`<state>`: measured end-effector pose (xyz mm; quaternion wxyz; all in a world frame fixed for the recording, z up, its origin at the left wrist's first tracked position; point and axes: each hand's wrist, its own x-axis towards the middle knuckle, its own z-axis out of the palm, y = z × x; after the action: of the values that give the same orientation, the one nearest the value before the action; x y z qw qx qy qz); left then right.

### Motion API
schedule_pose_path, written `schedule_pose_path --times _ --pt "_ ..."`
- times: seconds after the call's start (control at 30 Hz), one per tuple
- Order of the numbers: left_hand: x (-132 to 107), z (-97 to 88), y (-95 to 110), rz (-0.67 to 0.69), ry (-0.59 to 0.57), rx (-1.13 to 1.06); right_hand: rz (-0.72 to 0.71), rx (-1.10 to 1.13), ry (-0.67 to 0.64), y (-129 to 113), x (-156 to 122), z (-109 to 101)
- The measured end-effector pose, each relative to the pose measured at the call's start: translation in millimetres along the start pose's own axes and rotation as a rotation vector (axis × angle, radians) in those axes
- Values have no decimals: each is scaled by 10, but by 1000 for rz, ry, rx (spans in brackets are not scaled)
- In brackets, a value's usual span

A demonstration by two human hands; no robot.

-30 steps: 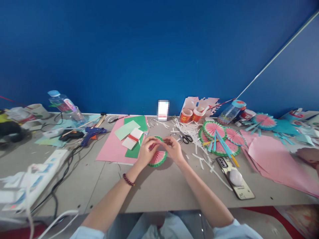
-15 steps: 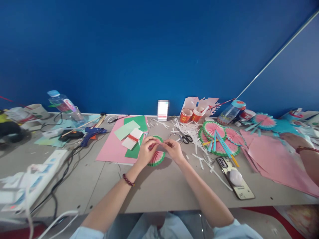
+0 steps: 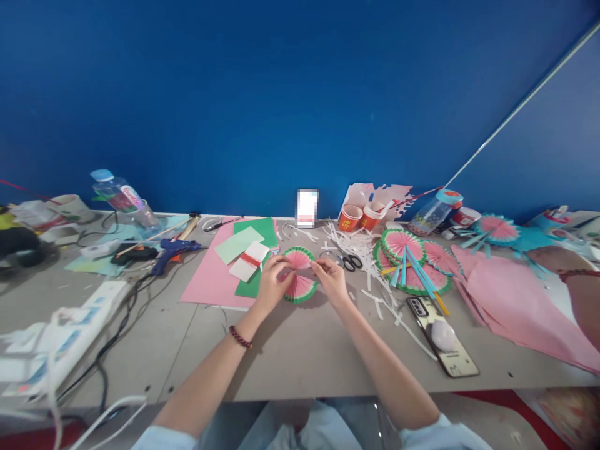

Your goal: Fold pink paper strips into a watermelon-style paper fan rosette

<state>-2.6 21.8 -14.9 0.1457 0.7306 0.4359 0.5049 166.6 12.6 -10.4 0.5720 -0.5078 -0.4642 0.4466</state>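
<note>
A round pleated paper fan [image 3: 300,276], pink with a green rim like a watermelon slice, lies on the grey table [image 3: 290,350] in front of me. My left hand [image 3: 273,285] pinches its left side and my right hand [image 3: 332,279] pinches its right side; both have their fingers closed on the folds. A bead bracelet sits on my left wrist. Pink and green paper sheets [image 3: 220,269] lie just left of the fan.
Scissors [image 3: 349,261] and white paper strips lie right of my hands, beside a pile of finished fans with blue sticks [image 3: 412,259]. A phone [image 3: 443,337], paper cups [image 3: 360,217], a blue glue gun [image 3: 171,250], a bottle [image 3: 119,194] and a power strip [image 3: 70,331] also stand about. Another person's arm [image 3: 574,281] rests far right.
The fan has spread wider into a fuller circle between my hands, which moved slightly apart. The other person's arm came in from the right edge.
</note>
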Motion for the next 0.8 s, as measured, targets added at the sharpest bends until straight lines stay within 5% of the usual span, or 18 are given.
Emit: schedule_pose_path --times 0.8 --pt "4 -31 72 82 -93 44 67 12 -268 -16 -11 -9"
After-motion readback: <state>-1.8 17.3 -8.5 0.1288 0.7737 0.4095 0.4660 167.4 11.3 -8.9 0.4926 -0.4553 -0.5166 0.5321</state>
